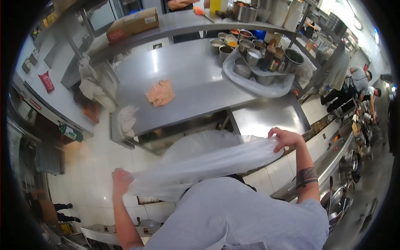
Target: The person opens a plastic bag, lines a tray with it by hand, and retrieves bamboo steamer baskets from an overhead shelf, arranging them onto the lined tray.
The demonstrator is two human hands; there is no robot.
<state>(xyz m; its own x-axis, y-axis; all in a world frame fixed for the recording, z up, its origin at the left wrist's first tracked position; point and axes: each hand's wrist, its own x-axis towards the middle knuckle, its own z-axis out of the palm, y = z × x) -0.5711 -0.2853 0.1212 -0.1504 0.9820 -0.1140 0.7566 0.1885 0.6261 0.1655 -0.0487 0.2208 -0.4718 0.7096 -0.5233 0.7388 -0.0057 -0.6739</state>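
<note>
Below centre frame, here's the right hand (287,138) clamped on the plastic (204,163), and the left hand (121,182), slightly blurred, seems to pinch the other end!

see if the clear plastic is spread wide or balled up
Spread wide: the plastic spans from left hand to right hand, with lengthwise creases.

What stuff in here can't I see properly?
In the head view:
Left hand: fingertips hidden by its curl and the plastic sheet.
Cardboard box: inside hidden by its walls.
Person at the top: head cut off by the edge.
Red packet: any writing too small to read.
</note>
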